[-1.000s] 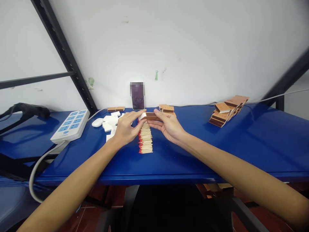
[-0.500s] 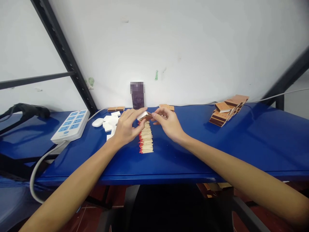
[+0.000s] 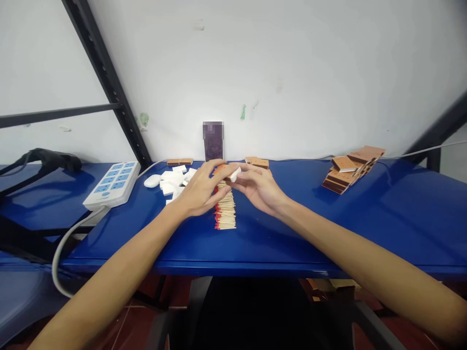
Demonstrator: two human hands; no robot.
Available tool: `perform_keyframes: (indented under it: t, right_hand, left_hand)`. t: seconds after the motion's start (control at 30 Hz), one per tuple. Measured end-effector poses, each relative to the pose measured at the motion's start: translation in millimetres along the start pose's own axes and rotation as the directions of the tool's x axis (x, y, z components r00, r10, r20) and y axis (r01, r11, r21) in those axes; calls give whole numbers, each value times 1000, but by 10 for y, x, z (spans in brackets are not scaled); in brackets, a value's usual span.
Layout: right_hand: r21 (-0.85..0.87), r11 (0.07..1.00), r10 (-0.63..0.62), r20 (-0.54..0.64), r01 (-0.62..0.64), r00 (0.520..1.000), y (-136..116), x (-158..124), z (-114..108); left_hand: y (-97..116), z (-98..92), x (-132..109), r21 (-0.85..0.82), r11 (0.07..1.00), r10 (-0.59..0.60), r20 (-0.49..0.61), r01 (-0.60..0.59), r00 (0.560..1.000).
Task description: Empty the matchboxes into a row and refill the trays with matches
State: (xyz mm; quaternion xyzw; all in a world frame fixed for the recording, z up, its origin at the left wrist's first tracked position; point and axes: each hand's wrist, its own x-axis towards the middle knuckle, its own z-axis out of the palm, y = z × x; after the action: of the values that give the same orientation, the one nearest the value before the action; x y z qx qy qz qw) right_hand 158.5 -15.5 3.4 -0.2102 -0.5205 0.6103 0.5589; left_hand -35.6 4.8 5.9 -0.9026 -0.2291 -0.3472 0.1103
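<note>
two hands meet over a matchbox above a row of matches

at the center of the frame, a person's left hand grasps an orange-brown matchbox, fingers over the top and thumb beneath, its white end showing on the right side. the right hand comes in from the lower right, fingers bent close against that end; whether they grip it cannot be told. just below the box, red-tipped matches lie in a neat column on a blue desk. white pieces are scattered left of center, near a white power strip. a dark-screened phone leans upright against the wall, upper center, while more matchboxes sit in a slanting pile at the right of the frame.
</note>
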Motion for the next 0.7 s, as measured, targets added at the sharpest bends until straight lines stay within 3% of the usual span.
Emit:
perform_keyframes:
  t: [0.1,0.23,0.3,0.37,0.43,0.5,0.57,0.7]
  right_hand:
    - [-14,1000,22,2,-22,1000,-25,8,-24]
    - [-123,992,27,-8,-28,1000,23,34,-74]
    - [-268,963,-26,-25,19,999,44,40,-105]
    - [-469,872,-144,21,137,989,37,30,-129]
    - [-652,698,-260,155,296,953,4,8,-143]
    - [-759,503,-312,287,414,906,-33,-7,-157]
    - [-813,369,-318,345,450,883,-53,-2,-184]
    - [-869,335,-267,283,364,921,-37,48,-281]
  left_hand:
    - [-51,-33,-17,-16,1000,15,114,-13,993]
    - [-99,-61,-40,25,999,29,114,-32,993]
    - [-110,-61,-45,54,998,27,102,-33,994]
    - [-125,-56,-46,89,995,34,83,-41,996]
    - [-146,-50,-46,111,992,49,55,-55,997]
    - [-168,-47,-48,109,992,60,31,-63,998]
    - [-185,-50,-52,85,995,47,17,-49,999]
    - [-188,-95,-65,48,999,-3,36,2,999]
